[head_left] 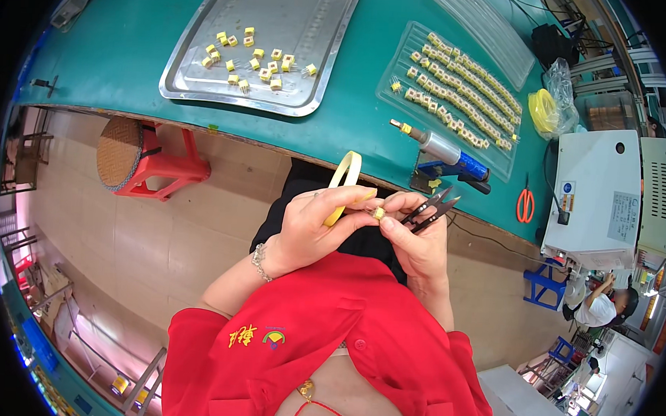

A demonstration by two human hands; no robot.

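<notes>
My two hands meet in front of me, just off the bench's near edge. A roll of yellow tape [349, 164] hangs on the fingers of my left hand [306, 225], which is closed. Between the fingertips of both hands is a small yellow-wrapped coil component [379, 213] with thin pins. My right hand [420, 245] is closed too, with black thread snips [431, 211] held in its fingers, blades pointing away to the right. Which fingers bear on the component is partly hidden.
A metal tray [241, 103] with loose coil components lies on the green bench [116, 65]. To its right are a clear plastic tray [386, 91] with rows of them, a blue-handled winding tool [454, 155], red scissors [525, 205] and a white machine [593, 197]. A red stool [171, 167] stands left.
</notes>
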